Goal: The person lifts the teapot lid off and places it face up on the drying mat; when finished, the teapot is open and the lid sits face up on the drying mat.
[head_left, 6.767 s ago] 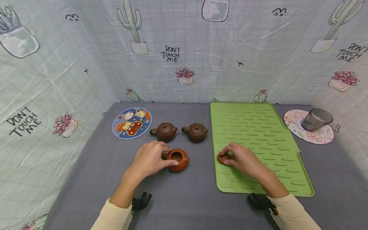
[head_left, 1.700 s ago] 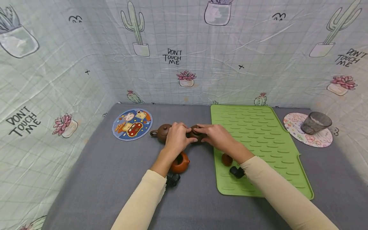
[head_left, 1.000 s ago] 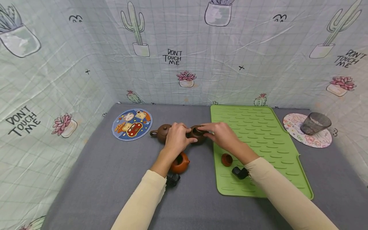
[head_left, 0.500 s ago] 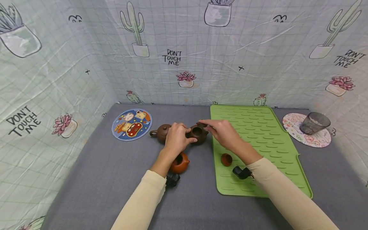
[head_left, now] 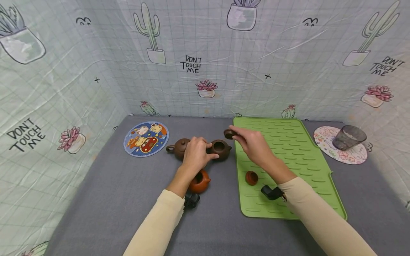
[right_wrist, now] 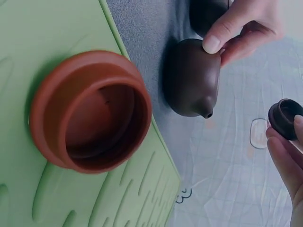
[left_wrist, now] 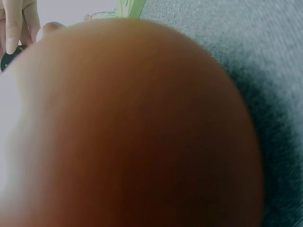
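My left hand (head_left: 196, 153) holds a dark brown teapot (head_left: 221, 152) at its handle side, its thumb on the body. That pot stands uncovered on the grey table, its round opening showing. Above and right of it, my right hand (head_left: 256, 144) pinches the dark teapot lid (head_left: 229, 134), tilted with its hollow underside visible in the right wrist view (right_wrist: 286, 117). Beneath my left forearm sits an orange-brown teapot (head_left: 200, 182), uncovered. Its lid (right_wrist: 90, 113) lies on the green mat (head_left: 288, 170). A blurred orange-brown curve (left_wrist: 142, 123) fills the left wrist view.
Behind my left hand stands another dark teapot (head_left: 181, 148) with its lid on, partly hidden. A blue cartoon coaster (head_left: 131, 151) lies at the left. At the right, a smoky cup (head_left: 348, 138) stands on a floral coaster (head_left: 323, 135). A patterned cloth (head_left: 243, 71) hangs behind.
My hands have left the orange-brown teapot and its lid, which now rests on the mat. The right hand has lifted the dark lid off its pot and moved it up and right; the left stays put.
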A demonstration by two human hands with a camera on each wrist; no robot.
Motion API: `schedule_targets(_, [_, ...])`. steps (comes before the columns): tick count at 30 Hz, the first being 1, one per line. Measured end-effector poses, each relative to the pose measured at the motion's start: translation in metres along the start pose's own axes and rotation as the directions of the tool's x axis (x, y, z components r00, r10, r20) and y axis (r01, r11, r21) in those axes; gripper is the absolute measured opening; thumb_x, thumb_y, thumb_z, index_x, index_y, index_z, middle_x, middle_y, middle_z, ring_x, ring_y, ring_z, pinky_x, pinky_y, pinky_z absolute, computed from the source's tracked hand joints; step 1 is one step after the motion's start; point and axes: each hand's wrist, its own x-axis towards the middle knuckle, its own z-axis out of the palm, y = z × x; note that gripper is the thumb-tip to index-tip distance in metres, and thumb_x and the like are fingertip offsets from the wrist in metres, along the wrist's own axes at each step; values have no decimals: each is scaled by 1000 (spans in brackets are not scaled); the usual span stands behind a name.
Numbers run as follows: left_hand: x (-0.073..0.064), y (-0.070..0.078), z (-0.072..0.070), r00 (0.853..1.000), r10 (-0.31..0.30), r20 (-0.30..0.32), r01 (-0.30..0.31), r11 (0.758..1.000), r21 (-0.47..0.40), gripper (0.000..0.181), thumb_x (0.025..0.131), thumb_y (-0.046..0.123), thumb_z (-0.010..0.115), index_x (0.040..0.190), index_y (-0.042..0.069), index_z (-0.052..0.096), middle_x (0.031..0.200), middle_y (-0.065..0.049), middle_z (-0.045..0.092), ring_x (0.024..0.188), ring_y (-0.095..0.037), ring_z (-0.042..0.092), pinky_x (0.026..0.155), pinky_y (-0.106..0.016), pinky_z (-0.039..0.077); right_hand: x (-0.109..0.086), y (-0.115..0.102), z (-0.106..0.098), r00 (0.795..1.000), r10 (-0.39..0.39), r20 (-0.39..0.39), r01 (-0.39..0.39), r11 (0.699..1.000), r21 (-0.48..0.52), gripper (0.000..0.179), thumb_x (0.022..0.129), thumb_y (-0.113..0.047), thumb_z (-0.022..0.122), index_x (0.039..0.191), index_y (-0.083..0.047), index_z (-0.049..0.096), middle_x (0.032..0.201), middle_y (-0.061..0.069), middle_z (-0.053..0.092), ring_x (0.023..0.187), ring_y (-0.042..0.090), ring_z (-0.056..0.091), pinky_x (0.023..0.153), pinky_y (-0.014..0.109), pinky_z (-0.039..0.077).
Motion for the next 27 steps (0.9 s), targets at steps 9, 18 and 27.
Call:
schedule_targets(9, [-2,1,-2,1000,-9,6,9,1000,-1,52,77,41,88,120,13,77,120,-6,74,99,-26,61,88,-38,54,-1,4,-3,996,-53,-76,58,997,60,23,97,-7,66,119,-10,75,119,11,77,77,22,73,67,37,58])
schedule_targets(18, [-2,1,-1,1000,-5,0,5,1000,1,52,77,41,88,120,13,77,120,-6,74,100,-26,62,88,-38,54,-2,2,-6,996,-26,-87,35,994,106,21,95,-5,70,115,-7,77,123,15,73,96,28,77,74,37,64])
schedule_targets(27, [-2,1,-1,1000,-1,-1,1,1000,-1,52,77,41,88,120,13,77,120,-6,74,100,-26,62,87,-38,54,-4,1,-10,993,-4,-116,22,987,158,25,91,-1,74,115,-6,76,124,14,71,99,30,77,74,34,65])
